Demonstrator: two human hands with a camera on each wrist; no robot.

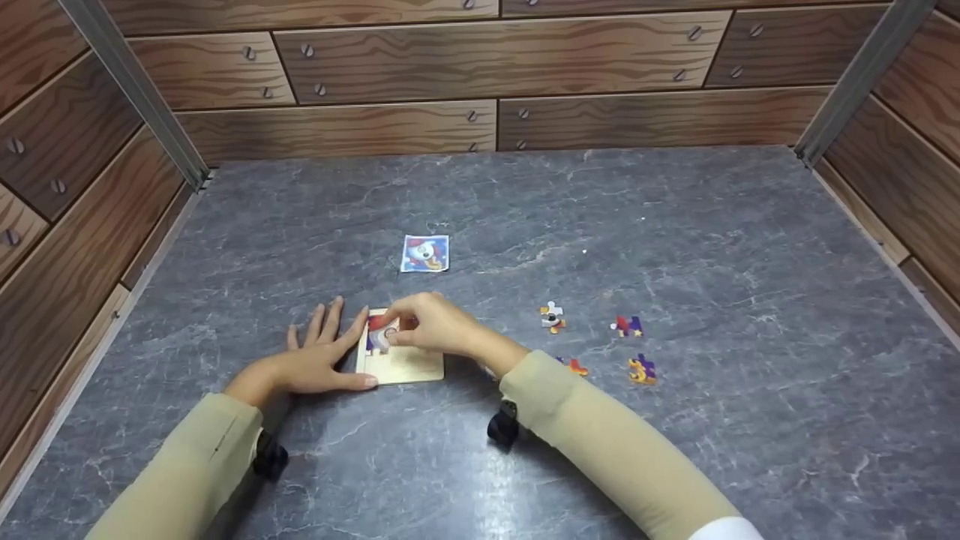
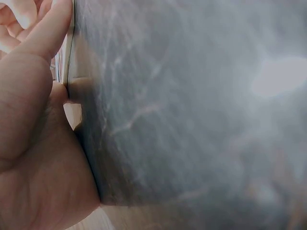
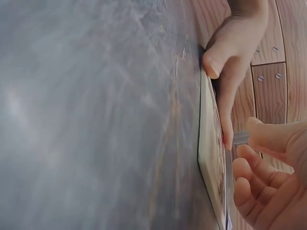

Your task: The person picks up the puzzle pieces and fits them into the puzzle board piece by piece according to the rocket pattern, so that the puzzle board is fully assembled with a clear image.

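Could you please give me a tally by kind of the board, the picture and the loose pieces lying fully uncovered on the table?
Board: 1
Picture: 1
Loose pieces, fully uncovered: 3
Total: 5

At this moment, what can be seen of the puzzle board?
The puzzle board is pale and wood-like, nearly square, lying flat on the grey tabletop. Red, white and purple pieces show toward its far left; its near part is bare. The left hand touches its left edge; the right hand reaches over it.
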